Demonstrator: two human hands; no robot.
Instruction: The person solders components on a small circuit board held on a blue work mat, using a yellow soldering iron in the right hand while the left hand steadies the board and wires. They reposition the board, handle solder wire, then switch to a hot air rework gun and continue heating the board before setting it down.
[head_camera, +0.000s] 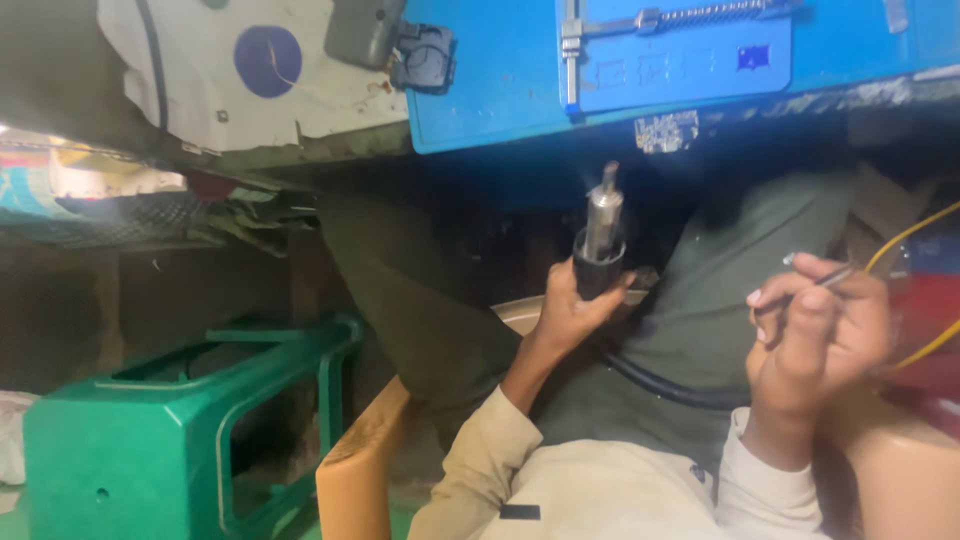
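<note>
My left hand (568, 312) grips the black handle of a tool with a silver metal barrel (603, 222) that points upward; a black cable (665, 388) runs from it across my lap. My right hand (815, 335) pinches a thin metal rod (832, 276), its fingers curled around it at the right. The two hands are apart, with my grey-green trouser legs between and behind them. A yellow wire (915, 232) arcs past the right hand.
A blue metal panel (480, 90) with a latch bar (660, 20) fills the top. A worn white sheet with a blue circle (268, 60) hangs at upper left. A green plastic stool (150, 430) lies tipped at lower left. I sit on a tan plastic chair (355, 460).
</note>
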